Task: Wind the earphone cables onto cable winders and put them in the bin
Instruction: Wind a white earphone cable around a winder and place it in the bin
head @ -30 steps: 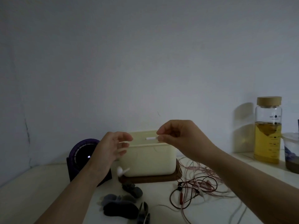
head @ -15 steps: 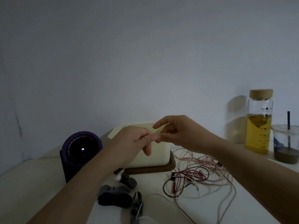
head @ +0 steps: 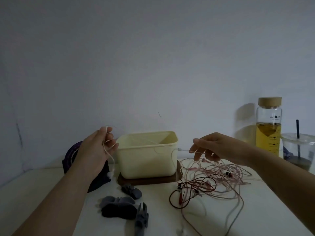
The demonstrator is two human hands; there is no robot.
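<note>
A white earphone cable (head: 172, 147) stretches in front of the cream bin (head: 146, 160) between my two hands. My left hand (head: 97, 150), raised left of the bin, pinches the cable; an earbud (head: 110, 174) dangles below it. My right hand (head: 209, 149), right of the bin, pinches the cable near its plug end. Several dark grey cable winders (head: 119, 206) lie on the table in front of the bin. A tangle of pink and red earphone cables (head: 213, 179) lies to the right of them.
The bin stands on a dark wooden base (head: 148, 180). A purple round device (head: 71, 155) sits behind my left hand. A glass bottle of yellow liquid (head: 268, 130) and a plastic cup with a straw (head: 300, 150) stand at the far right, by the wall.
My hands, which met in front of the bin half a second ago, have drawn apart sideways. The white cable is now pulled out between them.
</note>
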